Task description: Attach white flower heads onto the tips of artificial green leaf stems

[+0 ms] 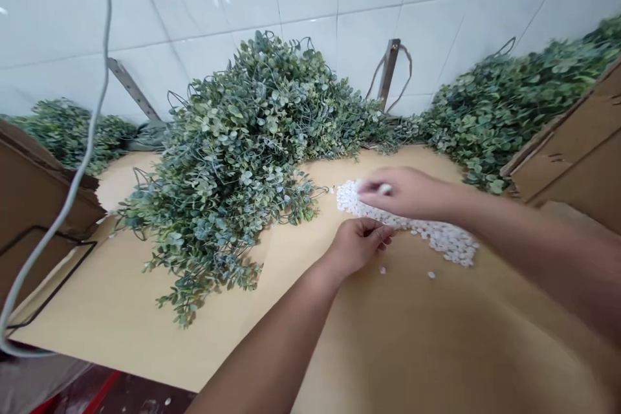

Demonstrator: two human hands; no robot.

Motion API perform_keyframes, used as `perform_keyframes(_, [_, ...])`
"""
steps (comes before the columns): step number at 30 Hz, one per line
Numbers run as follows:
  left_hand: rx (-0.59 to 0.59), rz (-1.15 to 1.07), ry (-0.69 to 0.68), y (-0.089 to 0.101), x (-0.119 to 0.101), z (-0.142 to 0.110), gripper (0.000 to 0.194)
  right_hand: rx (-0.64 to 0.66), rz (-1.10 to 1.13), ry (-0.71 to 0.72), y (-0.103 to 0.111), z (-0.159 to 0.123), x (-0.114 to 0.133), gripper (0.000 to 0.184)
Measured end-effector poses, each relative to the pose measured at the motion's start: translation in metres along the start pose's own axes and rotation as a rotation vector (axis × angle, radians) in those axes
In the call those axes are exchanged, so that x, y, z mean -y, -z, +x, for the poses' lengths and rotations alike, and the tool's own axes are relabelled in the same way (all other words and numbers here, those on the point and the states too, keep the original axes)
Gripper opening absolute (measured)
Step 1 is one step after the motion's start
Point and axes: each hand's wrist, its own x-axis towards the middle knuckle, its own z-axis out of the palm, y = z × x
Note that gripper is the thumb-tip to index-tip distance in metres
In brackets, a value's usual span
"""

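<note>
A spread of small white plastic pieces [453, 242] lies on the tan tabletop, too small for their exact kind to show. Over the far part of this pile is my right hand [405, 193], slightly blurred, its fingers curled in. A pale, rounded bit [385, 189] shows among those fingers; what it is I cannot make out. My left hand [359, 244] rests at the near edge of the pile, thumb and fingertips pinched together. Anything between them is hidden. Left of both hands sits a big heap of artificial green leaf sprigs [252, 123].
More artificial greenery [524, 97] is heaped at the right, beside a cardboard box [577, 142]. Another cardboard box [39, 187] stands at the left, with a pale cable [92, 136] hanging before it. Metal brackets [388, 74] meet the tiled wall behind the brown tabletop [291, 284].
</note>
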Motion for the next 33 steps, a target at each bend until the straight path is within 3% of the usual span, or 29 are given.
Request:
perform_keyframes(4, [0.021, 0.005, -0.013, 0.004, 0.002, -0.002, 0.019, 0.068, -0.154, -0.043, -0.046, 0.063, 0.032, 0.02])
perform_keyframes(7, [0.035, -0.007, -0.005, 0.007, 0.002, 0.0, 0.02, 0.096, -0.149, -0.085, -0.065, 0.084, 0.035, 0.008])
perform_keyframes(12, [0.104, -0.093, 0.04, 0.01, -0.003, 0.005, 0.02, 0.063, -0.028, -0.176, -0.041, 0.097, 0.023, 0.012])
perform_keyframes(16, [-0.004, -0.265, 0.049, 0.013, -0.007, 0.008, 0.026, 0.115, 0.159, -0.258, -0.02, 0.099, 0.029, 0.014])
perform_keyframes(20, [-0.094, -0.339, 0.017, 0.018, -0.011, 0.008, 0.033, 0.191, 0.306, -0.267, -0.006, 0.071, 0.035, 0.017])
perform_keyframes(24, [-0.118, -0.372, -0.027, 0.023, -0.01, 0.003, 0.03, 0.301, 0.334, -0.317, 0.013, 0.012, 0.013, 0.02])
perform_keyframes(29, [0.001, -0.444, 0.031, 0.02, -0.01, -0.005, 0.034, 0.313, 0.421, -0.51, 0.027, -0.057, -0.025, 0.014])
perform_keyframes(33, [0.065, -0.329, 0.083, 0.012, -0.017, -0.013, 0.039, 0.254, 0.542, -0.678, 0.027, -0.078, -0.028, 0.027])
